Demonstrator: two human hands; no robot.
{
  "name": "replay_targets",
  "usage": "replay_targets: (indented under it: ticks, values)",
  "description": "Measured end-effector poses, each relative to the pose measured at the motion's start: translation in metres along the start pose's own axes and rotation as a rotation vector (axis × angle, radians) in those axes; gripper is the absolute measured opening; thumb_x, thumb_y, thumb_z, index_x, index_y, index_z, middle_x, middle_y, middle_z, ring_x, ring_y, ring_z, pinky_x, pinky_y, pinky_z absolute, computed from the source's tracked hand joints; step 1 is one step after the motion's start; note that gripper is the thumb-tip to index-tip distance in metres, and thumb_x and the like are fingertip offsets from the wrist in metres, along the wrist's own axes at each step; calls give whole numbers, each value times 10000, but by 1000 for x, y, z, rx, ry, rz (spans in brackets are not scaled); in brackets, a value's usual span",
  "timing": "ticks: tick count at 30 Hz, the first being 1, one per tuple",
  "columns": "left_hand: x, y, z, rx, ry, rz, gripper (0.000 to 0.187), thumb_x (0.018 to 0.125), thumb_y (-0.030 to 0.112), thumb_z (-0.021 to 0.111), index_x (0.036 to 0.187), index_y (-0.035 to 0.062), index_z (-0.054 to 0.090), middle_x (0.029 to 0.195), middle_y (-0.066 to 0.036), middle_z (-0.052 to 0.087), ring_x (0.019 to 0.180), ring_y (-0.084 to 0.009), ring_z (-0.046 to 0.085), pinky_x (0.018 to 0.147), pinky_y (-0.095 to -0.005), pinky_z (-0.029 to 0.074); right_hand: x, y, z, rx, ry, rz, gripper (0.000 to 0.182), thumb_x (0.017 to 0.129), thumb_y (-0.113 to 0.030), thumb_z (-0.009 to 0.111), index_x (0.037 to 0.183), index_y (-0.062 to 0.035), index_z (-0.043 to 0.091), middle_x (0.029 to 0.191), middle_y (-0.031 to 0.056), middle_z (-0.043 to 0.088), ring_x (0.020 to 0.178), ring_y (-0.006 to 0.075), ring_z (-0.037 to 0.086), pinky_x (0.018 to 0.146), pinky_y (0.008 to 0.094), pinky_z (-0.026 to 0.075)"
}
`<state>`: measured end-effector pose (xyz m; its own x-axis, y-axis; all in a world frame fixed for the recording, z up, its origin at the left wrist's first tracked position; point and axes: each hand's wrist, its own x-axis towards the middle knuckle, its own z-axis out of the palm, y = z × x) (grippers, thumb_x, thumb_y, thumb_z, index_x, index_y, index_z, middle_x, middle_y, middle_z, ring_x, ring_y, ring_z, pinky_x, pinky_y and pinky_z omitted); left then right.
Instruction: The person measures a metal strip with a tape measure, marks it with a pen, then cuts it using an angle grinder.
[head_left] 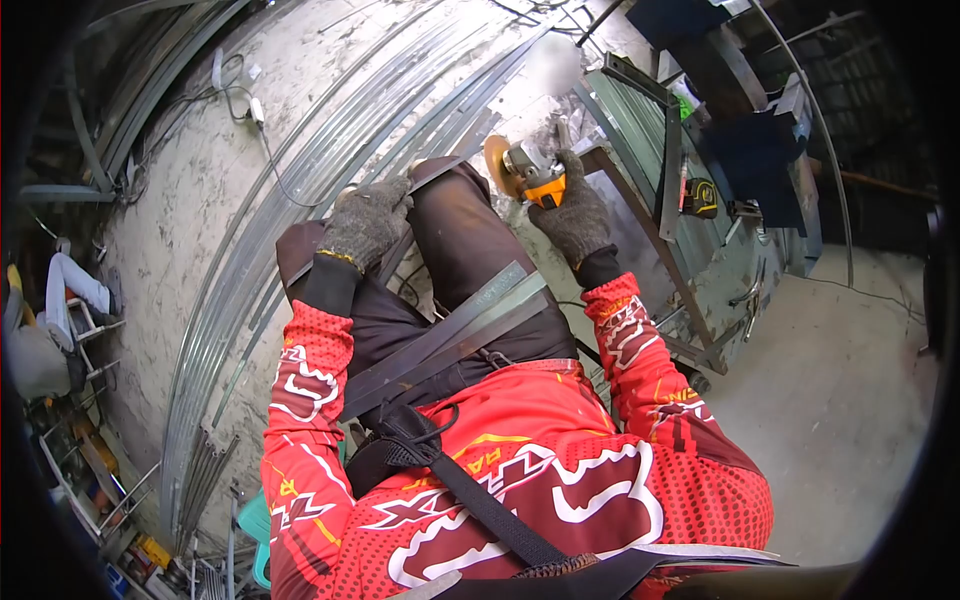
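Note:
My right hand [577, 214], in a dark grey knit glove, is closed around an angle grinder [545, 184] with an orange-yellow body and a brown disc [497, 166]. The disc faces left, close to my knee. My left hand [366, 224], gloved alike, is closed on a narrow metal strip [450, 172] that slants up to the right across my knee. The disc stands apart from that strip. Flat metal bars [460, 335] lie across my lap. Part of my left fingers is hidden.
Long metal profiles [240, 235] spread over the floor at left. A steel frame [690, 290] and a tape measure [702, 198] are on the right. A white cable [262, 130] lies at upper left. Another person's leg [75, 285] shows at far left, near a tool rack [105, 480].

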<state>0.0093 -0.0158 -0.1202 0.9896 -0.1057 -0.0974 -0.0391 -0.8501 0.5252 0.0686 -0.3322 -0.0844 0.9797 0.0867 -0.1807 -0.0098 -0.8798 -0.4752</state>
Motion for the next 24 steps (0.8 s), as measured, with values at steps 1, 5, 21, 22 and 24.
replay_targets:
  ticks: [1,5,21,22,24]
  values:
    - [2,-2,0,0,1,-1,352,979,329,576,1241,111,665,1141,-211,709,1072,-412,673,929,-531,516,1,2,0,-1,0,-1,839,730,-280,799,1475,-193,423,1141,223,712,1046,424,699,865,492,554]
    - [-2,7,-15,-52,-97,-74,329,996,274,607,1230,51,667,1087,-274,695,1007,-456,673,860,-499,551,0,21,7,77,82,-44,876,749,-326,823,1489,-190,376,1069,211,713,978,426,706,842,479,562]
    - [-104,63,-3,-505,-380,-50,1065,726,297,925,1581,34,348,1487,-224,537,1353,-288,562,1103,-352,448,-21,78,-24,769,16,22,922,684,-64,902,1450,-39,390,1161,134,629,969,214,668,818,349,603]
    - [-104,65,-1,-459,-339,-35,1087,709,279,933,1586,36,338,1485,-220,539,1344,-285,566,1101,-356,448,-25,80,-23,746,16,13,924,681,-83,908,1449,-39,396,1167,135,629,981,216,665,834,351,595]
    - [-101,67,-5,-404,-293,-20,1110,692,261,941,1590,37,327,1483,-216,540,1336,-282,570,1100,-359,448,-30,82,-22,732,16,-4,926,677,-102,914,1447,-40,403,1174,136,629,994,217,662,850,354,587]
